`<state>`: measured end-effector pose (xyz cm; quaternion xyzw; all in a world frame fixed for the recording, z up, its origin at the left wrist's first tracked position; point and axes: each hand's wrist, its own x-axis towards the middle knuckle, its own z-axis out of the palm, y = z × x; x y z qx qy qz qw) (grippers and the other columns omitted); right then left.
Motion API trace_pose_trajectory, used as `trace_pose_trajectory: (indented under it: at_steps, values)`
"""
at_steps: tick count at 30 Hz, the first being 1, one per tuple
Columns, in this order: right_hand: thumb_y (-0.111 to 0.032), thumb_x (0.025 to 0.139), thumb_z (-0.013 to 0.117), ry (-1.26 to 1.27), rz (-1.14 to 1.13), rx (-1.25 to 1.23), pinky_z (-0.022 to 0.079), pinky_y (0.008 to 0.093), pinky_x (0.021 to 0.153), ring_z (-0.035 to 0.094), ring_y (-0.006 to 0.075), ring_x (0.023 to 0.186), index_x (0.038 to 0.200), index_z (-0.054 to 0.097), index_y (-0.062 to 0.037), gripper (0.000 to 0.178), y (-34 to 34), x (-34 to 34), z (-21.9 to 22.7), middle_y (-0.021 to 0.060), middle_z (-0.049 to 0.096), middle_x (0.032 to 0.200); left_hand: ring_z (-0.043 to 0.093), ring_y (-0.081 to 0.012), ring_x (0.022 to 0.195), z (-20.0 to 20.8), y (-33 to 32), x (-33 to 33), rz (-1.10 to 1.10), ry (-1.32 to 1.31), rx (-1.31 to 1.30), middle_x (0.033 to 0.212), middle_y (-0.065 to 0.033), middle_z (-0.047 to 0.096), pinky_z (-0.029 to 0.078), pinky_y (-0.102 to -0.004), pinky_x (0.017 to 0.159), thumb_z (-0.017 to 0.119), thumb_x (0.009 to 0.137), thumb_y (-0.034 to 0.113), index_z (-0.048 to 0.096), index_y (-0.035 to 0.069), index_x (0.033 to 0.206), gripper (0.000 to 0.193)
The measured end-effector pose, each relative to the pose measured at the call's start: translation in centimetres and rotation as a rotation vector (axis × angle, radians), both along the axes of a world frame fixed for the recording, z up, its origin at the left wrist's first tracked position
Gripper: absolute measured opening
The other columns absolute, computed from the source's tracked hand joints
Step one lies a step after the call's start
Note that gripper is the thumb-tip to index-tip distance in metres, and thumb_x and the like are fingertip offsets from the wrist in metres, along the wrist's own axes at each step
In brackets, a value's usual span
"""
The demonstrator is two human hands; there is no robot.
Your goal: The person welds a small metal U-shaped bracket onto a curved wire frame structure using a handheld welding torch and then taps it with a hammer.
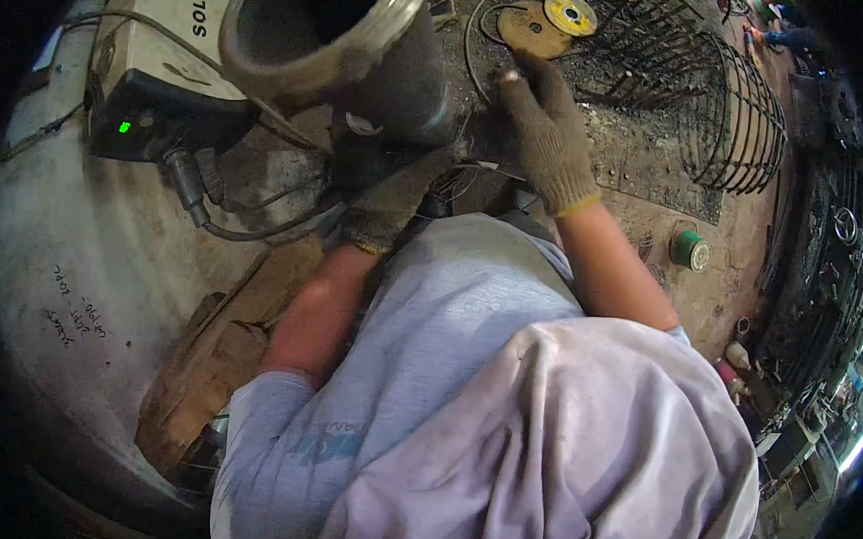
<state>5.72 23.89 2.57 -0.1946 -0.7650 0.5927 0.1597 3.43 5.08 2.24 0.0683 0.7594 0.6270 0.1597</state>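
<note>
My left hand (396, 202), in a dirty knitted glove, lies just below a large thick-walled metal pipe (401, 90). Its fingers run into dark shadow by the pipe's lower end, so what they touch is hidden. To the right, my right hand (550, 145) wears a similar glove with a yellowish cuff. Its fingers stretch away from me, apart, with one bare fingertip showing. They come close to a brown disc (529, 31) and a yellow-labelled disc (570, 14) lying partly over it. Between my hands is a dark, blurred patch that I cannot make out.
A beige machine (162, 46) with a green display and thick cable (250, 235) stands left of the pipe. Bent metal bars form a cage (746, 124) at the far right. A green spool (688, 250) sits nearer. Brown, worn material (221, 357) lies beside my left arm.
</note>
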Motion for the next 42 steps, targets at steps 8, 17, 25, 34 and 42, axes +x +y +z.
trace_pose_trajectory:
  at_steps: [8,17,25,34,42]
  values:
    - [-0.038,0.090,0.058,-0.416,0.236,0.050,0.049,0.0446,0.091,0.065,0.0393,0.103,0.112,0.068,-0.0027,0.043,-2.6,1.7,1.3,0.0235,0.069,0.107,0.070,-0.0240,0.097,3.5,-0.1,-0.1,-0.103,0.077,-0.019,0.108,-0.0145,0.072,0.055,-0.0377,0.089,0.086,0.070,0.010,0.064,-0.001,0.112,0.048]
    - [-0.035,0.091,0.059,-0.351,0.225,-0.001,0.050,0.0437,0.082,0.067,0.0372,0.089,0.113,0.067,-0.0022,0.040,-4.7,5.4,0.1,0.0184,0.070,0.095,0.064,-0.0218,0.098,-0.9,-5.9,4.2,0.051,0.344,-0.297,0.110,-0.0113,0.068,0.051,-0.0345,0.089,0.075,0.088,0.024,0.062,-0.003,0.119,0.043]
    - [-0.023,0.097,0.059,-0.228,0.275,-0.332,0.052,0.0288,0.076,0.065,0.0134,0.088,0.122,0.063,-0.0018,0.033,-5.0,7.9,2.6,0.0119,0.070,0.101,0.069,-0.0193,0.090,2.2,-5.6,5.6,-0.029,-0.461,0.540,0.108,-0.0124,0.069,0.060,-0.0326,0.076,0.063,0.092,0.011,0.060,-0.003,0.123,0.034]
    - [-0.022,0.100,0.057,-0.056,0.296,-0.340,0.051,0.0285,0.089,0.064,0.0146,0.098,0.129,0.060,-0.0015,0.036,-3.2,10.1,5.1,0.0104,0.069,0.108,0.069,-0.0203,0.095,5.4,-3.4,6.9,-0.133,-0.230,0.367,0.107,-0.0131,0.069,0.060,-0.0324,0.079,0.063,0.093,0.009,0.060,-0.001,0.122,0.031]
    - [-0.044,0.103,0.049,-0.043,0.327,-0.624,0.049,0.0295,0.091,0.060,0.0148,0.104,0.132,0.059,-0.0029,0.051,-2.1,11.2,5.7,0.0076,0.066,0.114,0.062,-0.0156,0.079,4.3,-2.9,8.0,-0.292,-0.783,0.827,0.093,-0.0026,0.065,0.052,-0.0289,0.071,0.065,0.096,0.019,0.061,0.004,0.121,0.029]
